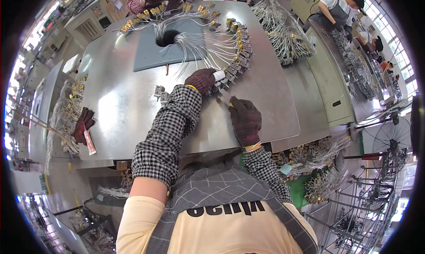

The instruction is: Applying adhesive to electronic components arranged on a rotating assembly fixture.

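My left hand (201, 81), in a dark red knit glove, is closed at the near end of a curved row of small metal blocks (241, 57). A short white piece (219, 75) sticks out by its fingers; whether it is held or worn on a finger I cannot tell. White wires (195, 43) run from the blocks to a round hole in a grey mat (148, 54). My right hand (245, 120), also gloved, is curled near the table's front, apart from the row. Something small and blurred shows at its fingertips.
Two loose metal blocks (161, 94) lie left of my left hand on the metal table (110, 116). A spare glove (83, 124) and a white-red tube (89, 143) lie at the left edge. Wire bundles (283, 30) are at the back right. Another person's sleeve (135, 4) shows opposite.
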{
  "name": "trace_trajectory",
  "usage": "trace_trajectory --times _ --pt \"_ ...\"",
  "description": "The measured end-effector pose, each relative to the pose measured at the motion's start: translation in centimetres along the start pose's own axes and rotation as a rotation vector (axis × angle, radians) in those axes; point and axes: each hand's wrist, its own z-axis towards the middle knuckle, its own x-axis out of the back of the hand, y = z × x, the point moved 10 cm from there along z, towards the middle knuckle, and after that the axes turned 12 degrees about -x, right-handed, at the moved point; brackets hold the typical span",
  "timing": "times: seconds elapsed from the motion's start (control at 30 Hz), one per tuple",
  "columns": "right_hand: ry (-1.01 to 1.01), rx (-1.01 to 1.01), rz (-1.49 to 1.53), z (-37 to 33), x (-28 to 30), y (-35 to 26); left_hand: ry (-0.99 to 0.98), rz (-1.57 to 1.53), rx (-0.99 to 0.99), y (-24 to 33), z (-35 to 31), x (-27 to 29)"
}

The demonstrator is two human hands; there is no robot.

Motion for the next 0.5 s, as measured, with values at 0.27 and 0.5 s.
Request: trace_trajectory --times 0.27,0.5 --pt "0.153 0.216 0.273 -2.0 2.8 -3.5 -0.032 0.004 0.021 0.9 -0.1 0.2" --pt "0.02 0.228 0.223 -1.9 -0.3 -3.1 -0.01 0.129 -0.049 2.5 -0.8 1.3"
